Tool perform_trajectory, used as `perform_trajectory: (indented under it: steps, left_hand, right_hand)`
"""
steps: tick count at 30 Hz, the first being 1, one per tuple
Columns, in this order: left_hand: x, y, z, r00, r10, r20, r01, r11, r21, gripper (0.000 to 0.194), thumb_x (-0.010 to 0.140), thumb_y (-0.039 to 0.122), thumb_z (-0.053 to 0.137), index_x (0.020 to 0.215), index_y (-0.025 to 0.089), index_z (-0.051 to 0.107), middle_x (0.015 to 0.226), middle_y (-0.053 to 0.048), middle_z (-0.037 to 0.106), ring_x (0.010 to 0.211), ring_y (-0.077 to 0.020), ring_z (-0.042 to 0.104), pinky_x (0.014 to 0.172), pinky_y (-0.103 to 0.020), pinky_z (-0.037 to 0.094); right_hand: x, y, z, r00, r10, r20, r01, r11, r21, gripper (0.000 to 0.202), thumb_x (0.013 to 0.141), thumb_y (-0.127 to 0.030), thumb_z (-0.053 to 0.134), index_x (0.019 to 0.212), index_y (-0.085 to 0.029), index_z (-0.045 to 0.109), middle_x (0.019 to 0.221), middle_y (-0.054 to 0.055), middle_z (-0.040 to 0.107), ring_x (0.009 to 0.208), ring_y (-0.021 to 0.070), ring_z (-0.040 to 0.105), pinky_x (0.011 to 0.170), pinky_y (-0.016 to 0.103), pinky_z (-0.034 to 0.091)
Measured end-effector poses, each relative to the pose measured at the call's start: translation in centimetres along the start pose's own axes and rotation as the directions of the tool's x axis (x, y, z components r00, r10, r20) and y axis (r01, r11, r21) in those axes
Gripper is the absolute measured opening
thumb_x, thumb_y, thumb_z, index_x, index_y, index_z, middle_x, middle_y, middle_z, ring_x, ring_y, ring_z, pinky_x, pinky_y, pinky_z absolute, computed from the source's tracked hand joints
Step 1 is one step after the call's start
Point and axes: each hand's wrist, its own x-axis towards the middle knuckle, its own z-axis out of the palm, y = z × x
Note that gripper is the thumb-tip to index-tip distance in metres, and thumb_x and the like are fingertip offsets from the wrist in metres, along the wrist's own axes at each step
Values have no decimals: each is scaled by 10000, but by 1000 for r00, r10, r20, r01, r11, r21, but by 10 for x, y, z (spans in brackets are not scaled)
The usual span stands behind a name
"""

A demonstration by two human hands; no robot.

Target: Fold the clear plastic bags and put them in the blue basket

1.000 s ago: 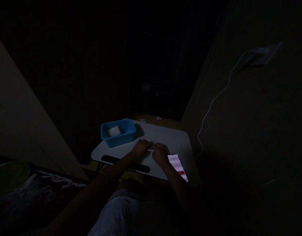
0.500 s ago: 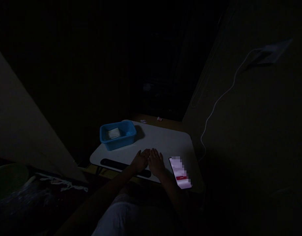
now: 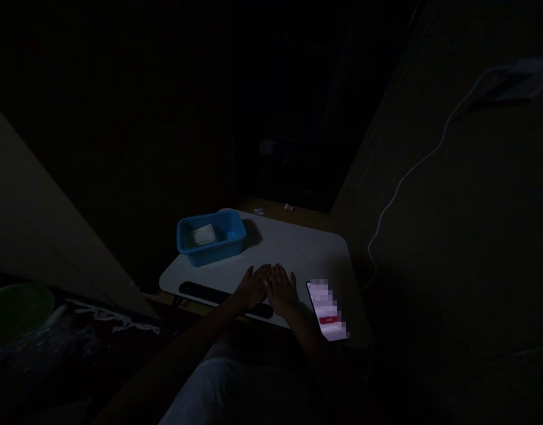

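In dim light, my left hand [image 3: 254,286] and my right hand [image 3: 282,290] rest side by side at the near part of a white folding table [image 3: 293,245]. Both are palm down with fingers stretched out, and their fingertips meet or nearly meet. Neither holds anything. Right of my right hand lies a phone [image 3: 327,313] with its screen lit, partly blurred out. A blue plastic basin [image 3: 213,255] stands at the table's left, with a pale square packet [image 3: 203,234] inside. Under my left wrist runs a dark slot strip [image 3: 205,292] along the near edge.
Beyond the table's far edge lie a small reddish-white item [image 3: 289,208] and a small whitish item [image 3: 258,211]. A white cable [image 3: 399,183] hangs along the right wall. On the floor at left are a green round basin [image 3: 19,313] and crumpled clear plastic [image 3: 54,348].
The view has shifted slightly, so the wall and cable at right sit further right. My hands stay flat on the table in nearly the same place.
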Motion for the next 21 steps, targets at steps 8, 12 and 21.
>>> perform_trajectory:
  steps: [8,12,21]
  left_hand:
    - [-1,3,0,999,-6,-34,7,1000,14,498,827,242,312,1313,138,282,1369,-126,287,1258,-234,246,1001,-466,172]
    - [-1,3,1,999,-7,-40,8,1000,16,487,834,236,291,1310,134,287,1369,-124,288,1261,-222,239,1003,-459,163]
    - [-2,3,1,999,-20,-50,21,1000,12,500,837,264,317,1316,128,279,1370,-118,290,1258,-226,243,1010,-458,168]
  right_hand:
    - [-1,1,2,999,-10,-34,10,1000,15,519,889,-376,139,1326,-123,258,1391,105,232,1296,192,140,1020,457,73]
    - [-1,1,2,1000,-15,-25,16,1000,22,516,890,-372,135,1324,-123,263,1391,99,233,1297,187,132,1020,460,71]
    - [-1,1,5,998,-16,-60,18,1000,25,511,891,-367,139,1320,-124,274,1381,99,262,1292,187,153,1017,459,71]
